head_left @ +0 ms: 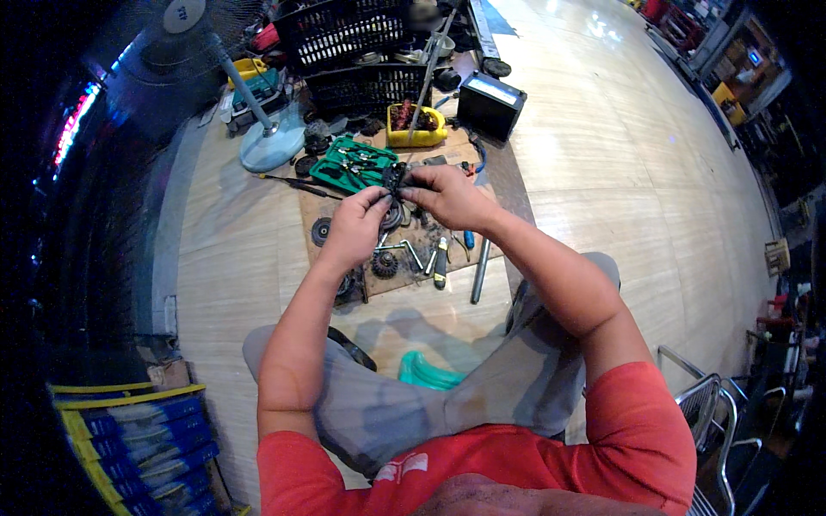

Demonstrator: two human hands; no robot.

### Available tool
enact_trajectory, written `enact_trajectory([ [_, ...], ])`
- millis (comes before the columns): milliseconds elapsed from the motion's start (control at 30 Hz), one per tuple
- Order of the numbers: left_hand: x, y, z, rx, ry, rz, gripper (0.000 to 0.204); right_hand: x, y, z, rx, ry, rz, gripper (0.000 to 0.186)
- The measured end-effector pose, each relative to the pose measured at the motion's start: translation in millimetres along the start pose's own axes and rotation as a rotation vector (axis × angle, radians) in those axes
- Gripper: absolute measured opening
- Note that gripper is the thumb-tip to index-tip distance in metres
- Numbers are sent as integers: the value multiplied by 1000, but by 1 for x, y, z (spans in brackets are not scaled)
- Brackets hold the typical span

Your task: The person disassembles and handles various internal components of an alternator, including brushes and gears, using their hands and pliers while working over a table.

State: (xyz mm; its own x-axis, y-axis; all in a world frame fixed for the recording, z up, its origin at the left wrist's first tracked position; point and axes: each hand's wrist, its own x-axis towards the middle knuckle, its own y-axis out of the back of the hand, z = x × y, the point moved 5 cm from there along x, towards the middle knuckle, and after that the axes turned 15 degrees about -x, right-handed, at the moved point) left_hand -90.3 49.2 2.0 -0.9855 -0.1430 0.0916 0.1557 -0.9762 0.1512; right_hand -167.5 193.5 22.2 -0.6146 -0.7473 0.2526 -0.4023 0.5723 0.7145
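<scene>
Pinching a small dark part [393,178] between our two hands, we sit with knees apart in grey trousers [379,417], a green plastic piece [426,371] on the floor between our legs. Taking the part as our clock's centre, over the cardboard [415,281], we have a metal tube [480,273] between four and five o'clock, a yellow-and-black handle [440,263] at five and a dark toothed gear [385,264] at six. A dark disc [322,230] lies at eight.

Our left hand [355,228] comes in from seven o'clock, thumb and forefinger drawn almost together on the part's near edge. Our right hand [452,196] comes in from between three and four, fingers curled and thumb beneath, nipping the other side; we cannot tell the part's exact shape behind the fingertips.

Farther out, we see a green tray [323,174] of tools at ten o'clock and a yellow container [422,139] of reddish pieces at one. A black battery [489,107] stands at two, black crates [344,43] are heaped around eleven, and a fan [275,148] rises at ten.
</scene>
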Motion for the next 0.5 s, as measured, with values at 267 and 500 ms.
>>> enact_trajectory([
  [267, -1, -2, 6, 271, -21, 84, 18, -3, -12, 8, 64, -50, 115, 20],
  [500, -5, -14, 0, 565, -167, 67, 16, -8, -25, 10, 33, -372, 105, 28],
])
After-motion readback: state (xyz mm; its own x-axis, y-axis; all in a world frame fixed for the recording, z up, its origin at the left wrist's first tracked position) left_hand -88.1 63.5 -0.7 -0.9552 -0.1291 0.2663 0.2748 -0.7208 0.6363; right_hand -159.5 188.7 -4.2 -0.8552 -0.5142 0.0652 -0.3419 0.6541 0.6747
